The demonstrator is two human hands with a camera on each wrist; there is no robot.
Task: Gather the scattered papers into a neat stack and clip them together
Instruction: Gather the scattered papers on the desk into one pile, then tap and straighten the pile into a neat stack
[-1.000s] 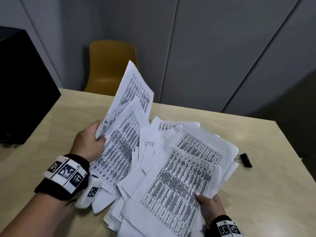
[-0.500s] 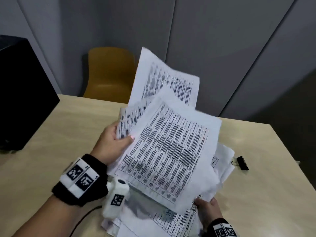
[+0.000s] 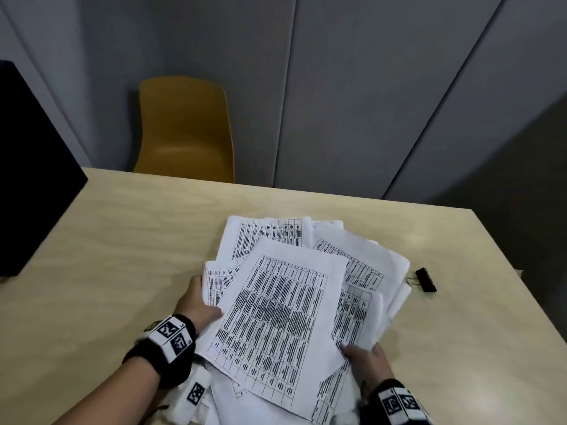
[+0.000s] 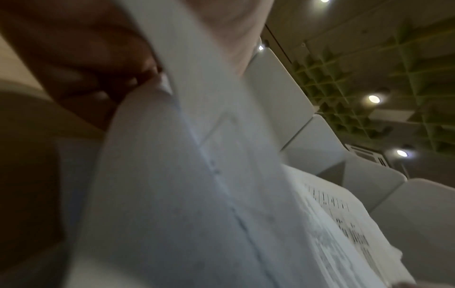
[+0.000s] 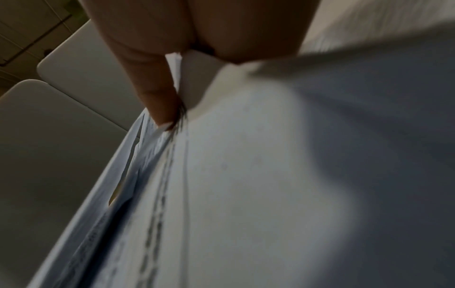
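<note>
A loose pile of printed papers (image 3: 276,317) lies fanned on the pale wooden table (image 3: 122,240), sheets askew. My left hand (image 3: 196,305) grips the pile's left edge, thumb on top. My right hand (image 3: 366,360) pinches the pile's lower right corner, thumb on top. In the left wrist view the papers (image 4: 197,194) fill the frame, blurred, with curled fingers (image 4: 110,78) beneath them. The right wrist view shows a finger (image 5: 157,93) pressed against the sheet edges (image 5: 221,194). A black binder clip (image 3: 425,279) lies on the table just right of the pile, apart from both hands.
A mustard-yellow chair (image 3: 184,130) stands behind the table's far edge. A large black box (image 3: 27,167) sits at the table's left. Grey wall panels (image 3: 368,87) rise behind. The table's right edge runs close to the clip.
The left hand has swung its raised sheets rightward and down onto the pile, which now lies nearly flat. The right hand keeps its hold on the lower right corner.
</note>
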